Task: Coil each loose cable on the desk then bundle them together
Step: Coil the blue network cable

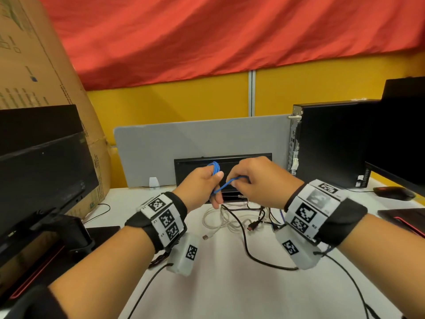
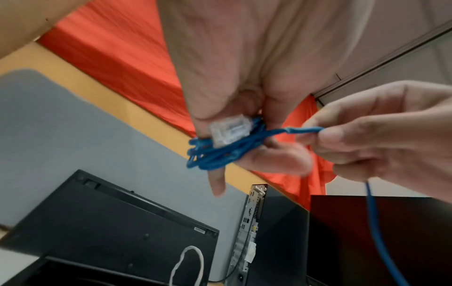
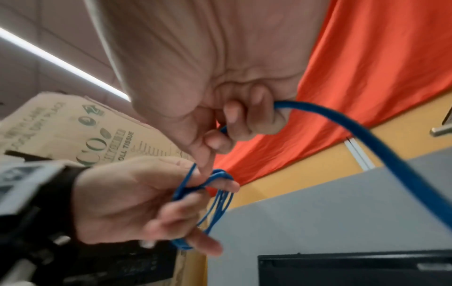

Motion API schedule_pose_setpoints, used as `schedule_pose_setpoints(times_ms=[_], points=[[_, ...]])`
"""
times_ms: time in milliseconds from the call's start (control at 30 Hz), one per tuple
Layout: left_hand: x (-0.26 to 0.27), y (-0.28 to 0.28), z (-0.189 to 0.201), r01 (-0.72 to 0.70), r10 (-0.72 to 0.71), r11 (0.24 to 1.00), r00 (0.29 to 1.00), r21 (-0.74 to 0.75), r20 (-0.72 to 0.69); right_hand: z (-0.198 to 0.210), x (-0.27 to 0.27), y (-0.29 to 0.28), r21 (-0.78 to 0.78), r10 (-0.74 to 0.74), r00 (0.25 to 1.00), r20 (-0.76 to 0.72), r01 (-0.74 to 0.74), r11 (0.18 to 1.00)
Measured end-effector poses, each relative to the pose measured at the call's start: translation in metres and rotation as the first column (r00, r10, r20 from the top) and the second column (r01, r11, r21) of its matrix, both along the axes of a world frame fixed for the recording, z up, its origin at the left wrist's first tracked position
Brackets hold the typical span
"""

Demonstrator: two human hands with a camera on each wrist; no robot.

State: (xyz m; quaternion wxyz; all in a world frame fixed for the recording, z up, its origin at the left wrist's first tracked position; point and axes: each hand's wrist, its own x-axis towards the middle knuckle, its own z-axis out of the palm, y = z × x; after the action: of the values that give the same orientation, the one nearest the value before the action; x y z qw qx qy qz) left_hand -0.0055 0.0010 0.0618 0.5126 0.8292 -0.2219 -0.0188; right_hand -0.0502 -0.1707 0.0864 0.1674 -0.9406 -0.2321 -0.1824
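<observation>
Both hands grip one blue cable (image 1: 221,187) — left (image 1: 199,185) its coil, right (image 1: 257,183) its tail.

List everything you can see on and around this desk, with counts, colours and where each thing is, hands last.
blue cable: one, blue, looped in the left hand, loose end in the right
clear plug: one, on the blue cable
loose cables: several, white and black, tangled on the desk
monitors: two, black, left
computer case: one, black, right
mouse: one, black, far right
cardboard box: one, brown, back left
left hand: grips the coil
right hand: pinches the cable
</observation>
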Motion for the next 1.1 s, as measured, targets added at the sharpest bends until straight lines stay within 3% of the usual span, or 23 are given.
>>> schedule_pose_setpoints(times_ms=[167,267,367,467,600,733,800,867,967,1100], points=[[-0.009,-0.007,0.0,0.018,-0.016,0.999,0.997,0.035,-0.069,-0.001,0.016,-0.015,-0.069,0.076,0.981,0.179,-0.065,0.996],[-0.016,-0.01,-0.005,0.059,-0.07,0.996,0.974,-0.06,-0.214,0.0,0.021,-0.023,-0.225,-0.012,0.929,0.371,0.102,0.969],[-0.02,-0.013,-0.008,0.058,-0.101,0.986,0.952,-0.156,-0.288,-0.002,0.024,-0.018,-0.326,-0.143,0.942,0.303,0.243,0.913],[-0.019,-0.016,-0.011,0.0,-0.104,0.96,0.929,-0.28,-0.355,-0.008,0.03,-0.013,-0.174,-0.21,0.949,0.234,0.253,0.952],[-0.017,-0.015,-0.014,-0.068,-0.183,0.881,0.863,-0.468,-0.47,-0.022,0.03,-0.011,0.168,-0.052,0.998,0.037,0.045,0.985],[-0.015,-0.013,-0.016,-0.127,-0.292,0.789,0.784,-0.601,-0.548,-0.027,0.028,-0.009,0.496,0.188,0.955,-0.229,-0.052,0.867],[-0.014,-0.013,-0.016,-0.147,-0.324,0.748,0.771,-0.647,-0.549,-0.026,0.025,-0.008,0.606,0.269,0.925,-0.267,-0.056,0.794],[-0.012,-0.013,-0.014,-0.145,-0.353,0.726,0.76,-0.672,-0.546,-0.028,0.02,-0.006,0.528,0.23,0.952,-0.203,-0.092,0.844],[-0.013,-0.012,-0.013,-0.129,-0.357,0.741,0.755,-0.659,-0.549,-0.033,0.012,0.002,0.29,0.158,0.983,-0.093,-0.125,0.949],[-0.015,-0.01,-0.014,-0.1,-0.325,0.806,0.749,-0.584,-0.577,-0.037,0.014,0.011,0.26,0.05,0.998,-0.047,-0.037,0.965]])
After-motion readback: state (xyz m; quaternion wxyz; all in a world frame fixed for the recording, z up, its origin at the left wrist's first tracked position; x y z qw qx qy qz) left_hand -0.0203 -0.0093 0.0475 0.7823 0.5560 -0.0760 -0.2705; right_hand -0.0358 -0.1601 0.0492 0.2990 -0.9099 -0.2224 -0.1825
